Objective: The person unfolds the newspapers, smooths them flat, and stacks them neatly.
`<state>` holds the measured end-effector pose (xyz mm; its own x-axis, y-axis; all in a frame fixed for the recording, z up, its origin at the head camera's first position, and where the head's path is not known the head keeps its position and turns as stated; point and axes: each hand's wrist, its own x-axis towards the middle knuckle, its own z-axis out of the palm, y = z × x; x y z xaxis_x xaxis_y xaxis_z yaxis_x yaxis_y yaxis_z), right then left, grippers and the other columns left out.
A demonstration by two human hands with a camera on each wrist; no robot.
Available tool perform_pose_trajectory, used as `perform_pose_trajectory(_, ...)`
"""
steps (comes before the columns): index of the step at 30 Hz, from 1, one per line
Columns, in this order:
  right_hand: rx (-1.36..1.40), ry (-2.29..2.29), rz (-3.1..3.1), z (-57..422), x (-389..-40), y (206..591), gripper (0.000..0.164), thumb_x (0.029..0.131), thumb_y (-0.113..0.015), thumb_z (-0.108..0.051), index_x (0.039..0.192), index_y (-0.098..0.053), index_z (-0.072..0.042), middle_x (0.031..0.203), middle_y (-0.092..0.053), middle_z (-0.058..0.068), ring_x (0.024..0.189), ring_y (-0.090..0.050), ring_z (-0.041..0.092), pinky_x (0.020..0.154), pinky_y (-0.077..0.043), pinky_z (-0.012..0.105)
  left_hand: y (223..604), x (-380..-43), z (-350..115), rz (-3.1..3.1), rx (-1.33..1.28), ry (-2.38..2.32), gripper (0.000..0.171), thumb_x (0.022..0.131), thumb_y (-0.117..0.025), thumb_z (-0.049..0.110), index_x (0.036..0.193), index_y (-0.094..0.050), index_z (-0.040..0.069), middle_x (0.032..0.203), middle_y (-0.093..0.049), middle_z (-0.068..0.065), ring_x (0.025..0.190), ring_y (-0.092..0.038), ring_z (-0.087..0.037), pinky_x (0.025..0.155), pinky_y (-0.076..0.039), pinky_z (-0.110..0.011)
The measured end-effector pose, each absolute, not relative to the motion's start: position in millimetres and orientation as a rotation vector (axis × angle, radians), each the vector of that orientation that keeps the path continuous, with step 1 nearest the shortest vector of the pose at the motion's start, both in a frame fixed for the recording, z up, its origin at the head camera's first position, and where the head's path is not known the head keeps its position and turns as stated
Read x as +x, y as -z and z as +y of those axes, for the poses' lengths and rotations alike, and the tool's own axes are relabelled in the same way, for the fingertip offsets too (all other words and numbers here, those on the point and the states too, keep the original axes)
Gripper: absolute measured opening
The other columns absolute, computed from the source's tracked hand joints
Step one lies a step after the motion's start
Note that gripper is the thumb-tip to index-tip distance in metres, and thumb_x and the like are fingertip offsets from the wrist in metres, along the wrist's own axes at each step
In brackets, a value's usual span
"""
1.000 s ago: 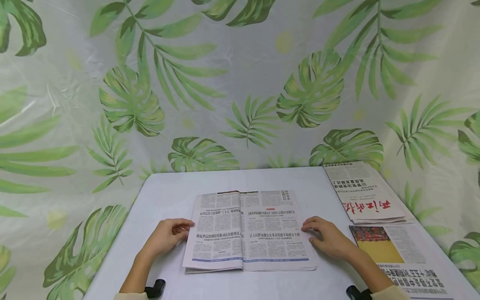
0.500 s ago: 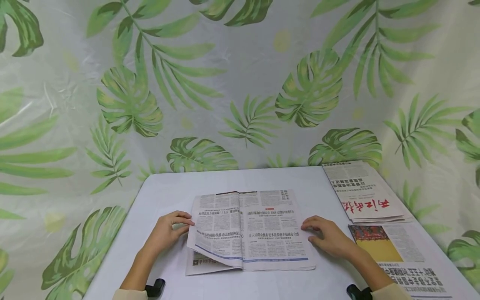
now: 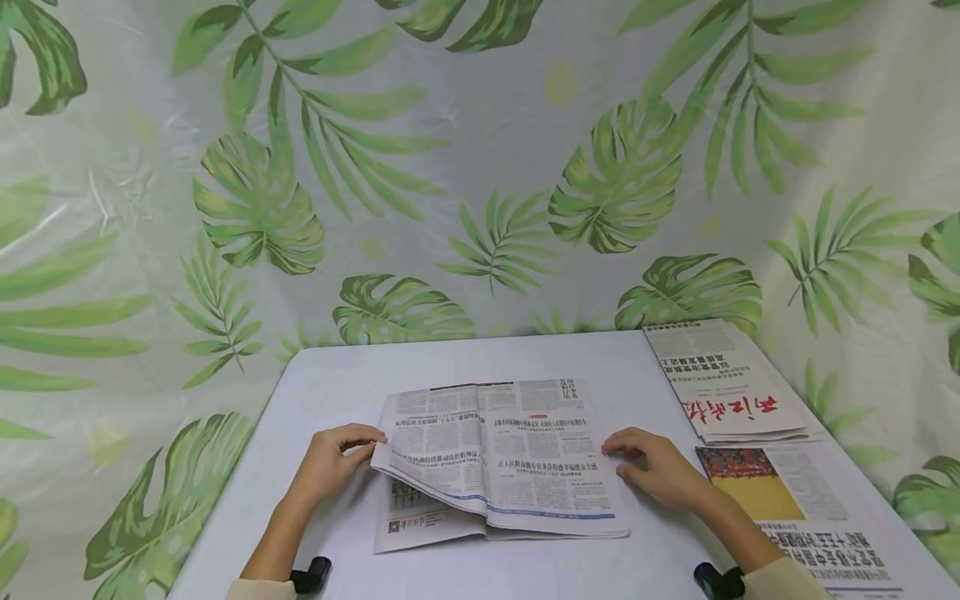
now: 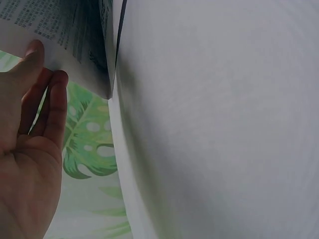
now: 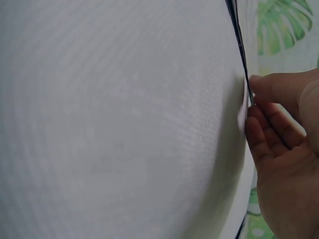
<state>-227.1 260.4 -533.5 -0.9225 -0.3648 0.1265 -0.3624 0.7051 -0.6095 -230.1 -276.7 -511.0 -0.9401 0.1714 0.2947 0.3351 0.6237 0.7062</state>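
An open newspaper lies on the white table in the head view, its centre fold running toward the person. My left hand pinches the left edge of its upper page, which is lifted and bowed. Beneath that page, a lower printed sheet shows. In the left wrist view, the thumb of the left hand presses the raised page against the fingers. My right hand is at the right edge; in the right wrist view, the right hand holds the thin paper edge between thumb and fingers.
To the right on the white table lie a folded newspaper with red characters and, nearer the person, another newspaper with a red and yellow picture. A leaf-patterned curtain hangs behind the table.
The left page, flat a second ago, has been raised at its near left corner by the left hand, uncovering more of the sheet below. The right hand has stayed nearly still.
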Motion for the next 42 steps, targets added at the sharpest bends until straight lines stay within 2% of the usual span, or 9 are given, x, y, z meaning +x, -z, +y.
perform_pose_trajectory(6,-0.617,1.034,2.907,260.2,-227.9,534.9,0.034,0.09,-0.075,-0.004,0.119,-0.073,-0.021,0.126,-0.069,-0.004,0.113,-0.066,0.021,0.099,-0.055,0.038,511.7,-229.9,-276.7,-2.605,-0.416,1.3,0.029,0.091,-0.074,-0.005,0.1,-0.081,0.021,0.107,-0.078,0.0,0.109,-0.072,-0.018,0.095,-0.057,-0.028)
perform_pose_trajectory(9,-0.63,1.047,2.905,258.8,-228.2,535.2,0.036,0.089,-0.076,-0.001,0.12,-0.073,-0.02,0.127,-0.068,-0.003,0.112,-0.066,0.02,0.097,-0.055,0.036,511.3,-229.4,-276.6,-2.602,-0.384,1.328,0.028,0.089,-0.075,-0.005,0.1,-0.082,0.02,0.108,-0.078,-0.002,0.107,-0.071,-0.011,0.093,-0.057,-0.023)
perform_pose_trajectory(15,-0.708,1.095,2.929,253.4,-234.3,534.5,0.04,0.086,-0.077,0.004,0.122,-0.072,-0.014,0.133,-0.063,0.007,0.108,-0.065,0.021,0.088,-0.057,0.033,511.6,-227.8,-276.2,-2.625,-0.327,1.367,0.027,0.088,-0.076,-0.006,0.1,-0.082,0.017,0.11,-0.078,-0.006,0.107,-0.069,-0.006,0.091,-0.057,-0.02)
perform_pose_trajectory(21,-0.775,1.17,2.979,247.6,-239.0,529.1,0.033,0.084,-0.079,0.004,0.112,-0.077,-0.013,0.124,-0.069,0.005,0.103,-0.068,0.023,0.083,-0.058,0.034,513.0,-228.6,-275.6,-2.648,-0.336,1.374,0.027,0.089,-0.076,-0.004,0.102,-0.082,0.019,0.112,-0.078,-0.005,0.105,-0.07,-0.007,0.087,-0.057,-0.02)
perform_pose_trajectory(29,-0.675,1.121,3.008,246.7,-237.1,524.5,0.026,0.088,-0.079,-0.004,0.11,-0.08,-0.018,0.118,-0.072,-0.004,0.108,-0.07,0.022,0.091,-0.059,0.039,510.5,-229.4,-277.1,-2.663,-0.327,1.395,0.019,0.091,-0.076,0.004,0.103,-0.082,0.018,0.11,-0.078,-0.008,0.084,-0.072,-0.008,0.068,-0.055,-0.023)
perform_pose_trajectory(36,-0.637,1.121,3.04,250.1,-237.0,527.3,0.023,0.089,-0.079,-0.005,0.107,-0.081,-0.017,0.114,-0.073,-0.003,0.106,-0.07,0.023,0.089,-0.06,0.04,511.0,-227.5,-279.9,-2.681,-0.354,1.415,0.019,0.09,-0.077,0.002,0.102,-0.081,0.017,0.109,-0.078,-0.008,0.089,-0.069,0.0,0.072,-0.057,-0.022)
perform_pose_trajectory(42,-0.665,1.141,3.066,251.9,-240.0,529.7,0.024,0.087,-0.08,-0.004,0.107,-0.081,-0.018,0.116,-0.072,-0.002,0.107,-0.07,0.024,0.089,-0.06,0.039,510.3,-225.2,-282.1,-2.688,-0.409,1.468,0.019,0.09,-0.076,0.004,0.103,-0.081,0.017,0.111,-0.078,-0.008,0.097,-0.072,-0.004,0.078,-0.058,-0.02)
